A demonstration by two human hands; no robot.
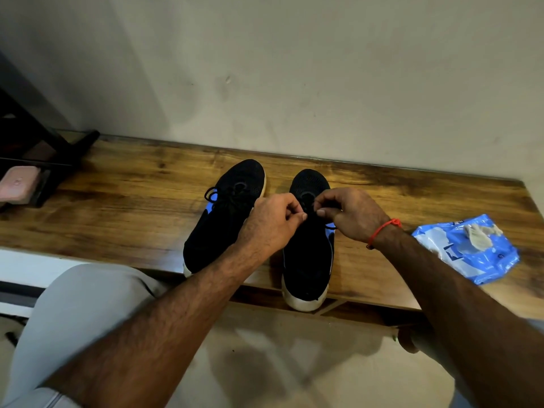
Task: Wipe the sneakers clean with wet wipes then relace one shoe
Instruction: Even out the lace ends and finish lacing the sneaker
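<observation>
- Lace [309, 208] work on the right-hand sneaker [307, 245], that's where the action is: the black cord runs between both sets of fingertips above the shoe's tongue.
- Left hand [272, 222] comes in from the near left, fingers curled, thumb and forefinger pinching the lace.
- Right hand [350, 213], with a red thread at the wrist, mirrors it from the right, fingers bent and nipping the other part of the lace; exactly how the cord crosses between them is too dark to tell.
- This sneaker stands toe to the far wall, its white heel hanging over the near edge of the wooden bench [117, 201].
- Just beside it on the left, the second sneaker [226, 213] sits already laced, with a bow showing over its blue side panel.
- Off to the right lies the blue wet-wipe pack [471, 251], a crumpled wipe [478, 235] resting on top.
- My read: wiping looks finished, with the wipe set aside; relacing is well on, with tightening and tying likely what's left.
</observation>
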